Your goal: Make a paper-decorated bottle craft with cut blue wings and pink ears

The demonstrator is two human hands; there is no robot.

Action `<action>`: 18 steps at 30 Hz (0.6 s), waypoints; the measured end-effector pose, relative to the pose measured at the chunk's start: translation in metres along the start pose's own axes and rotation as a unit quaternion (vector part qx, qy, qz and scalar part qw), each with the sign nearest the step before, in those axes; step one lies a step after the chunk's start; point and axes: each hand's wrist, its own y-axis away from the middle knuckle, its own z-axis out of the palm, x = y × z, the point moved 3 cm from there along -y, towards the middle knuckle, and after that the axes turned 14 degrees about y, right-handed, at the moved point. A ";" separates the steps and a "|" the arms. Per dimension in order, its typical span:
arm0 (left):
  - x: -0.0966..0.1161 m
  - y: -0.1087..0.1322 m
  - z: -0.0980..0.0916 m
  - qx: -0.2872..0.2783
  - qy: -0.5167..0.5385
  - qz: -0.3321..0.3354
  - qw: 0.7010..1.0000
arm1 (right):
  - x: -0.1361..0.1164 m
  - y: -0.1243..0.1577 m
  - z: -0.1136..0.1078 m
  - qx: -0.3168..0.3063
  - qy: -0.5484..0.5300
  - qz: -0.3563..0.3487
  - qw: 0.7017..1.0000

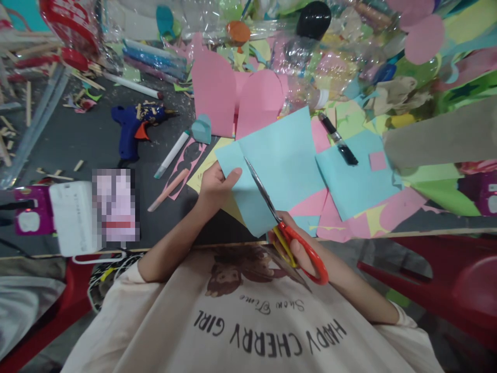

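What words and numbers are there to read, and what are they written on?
"HAPPY CHERRY GIRL": on the shirt, upside down in this view.
"Show Time": same shirt, in curly letters.
Red label, top left: white writing, too blurred to read.
White device: faint print, too small to read.

The light blue sheet hides the fingertips of my left hand, and the scissors cover part of my right hand. Beside the white box, whose print I can't read, a rectangle is blurred into squares. The top edge cuts off the red bottle.
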 end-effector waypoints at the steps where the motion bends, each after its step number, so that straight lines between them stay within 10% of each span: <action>1: 0.001 0.001 0.001 -0.005 -0.006 -0.002 1.000 | -0.001 0.000 -0.001 0.000 -0.002 0.000 1.000; 18: -0.006 0.001 0.001 -0.036 0.034 -0.008 0.999 | 0.002 -0.014 0.012 0.078 -0.030 -0.014 0.996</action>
